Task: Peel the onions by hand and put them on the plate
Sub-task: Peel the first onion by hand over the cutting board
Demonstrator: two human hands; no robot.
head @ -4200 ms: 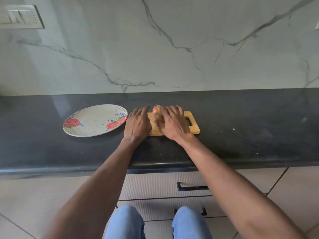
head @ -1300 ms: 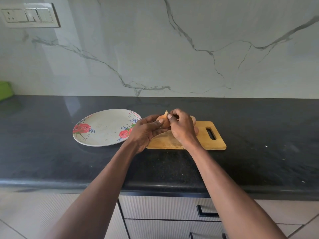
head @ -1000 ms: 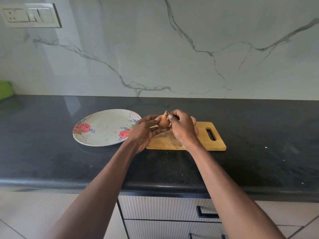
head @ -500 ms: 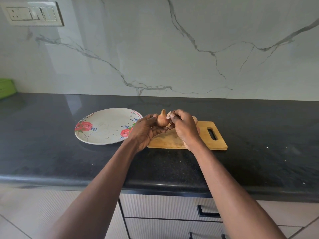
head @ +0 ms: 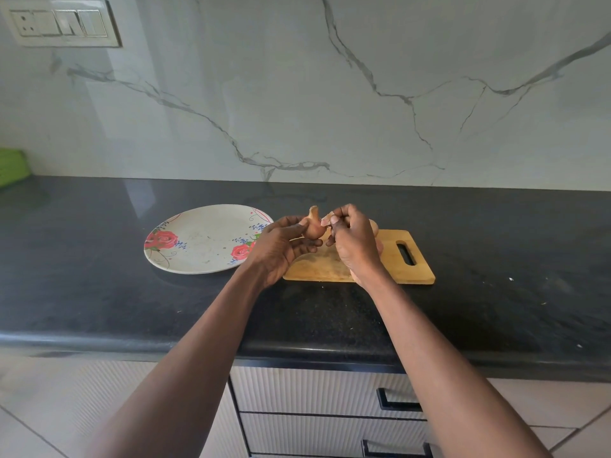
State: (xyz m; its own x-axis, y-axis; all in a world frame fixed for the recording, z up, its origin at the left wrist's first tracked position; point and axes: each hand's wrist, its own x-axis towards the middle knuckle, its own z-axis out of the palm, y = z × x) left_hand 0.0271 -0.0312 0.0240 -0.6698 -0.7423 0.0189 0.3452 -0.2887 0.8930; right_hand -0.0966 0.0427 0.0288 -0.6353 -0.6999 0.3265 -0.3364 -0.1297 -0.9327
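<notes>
My left hand [head: 281, 246] holds a small brown-skinned onion [head: 313, 226] above the left end of the wooden cutting board [head: 390, 262], its dry tip pointing up. My right hand [head: 355, 239] is right beside it, thumb and forefinger pinching a thin flake of onion skin [head: 325, 219] at the onion's upper right. A second onion [head: 373, 226] on the board shows only as a sliver behind my right hand. The white plate with red roses [head: 205, 239] lies to the left of the board with nothing on it.
Board and plate sit on a black stone counter [head: 99, 292] against a marble backsplash. A green object [head: 11, 166] shows at the far left edge. Drawers with black handles [head: 396, 403] are below the counter's front edge.
Since 4.2 s ago my hands lifted an onion off the board. In the last second my right fingers pulled a bit of skin away from the onion's top.
</notes>
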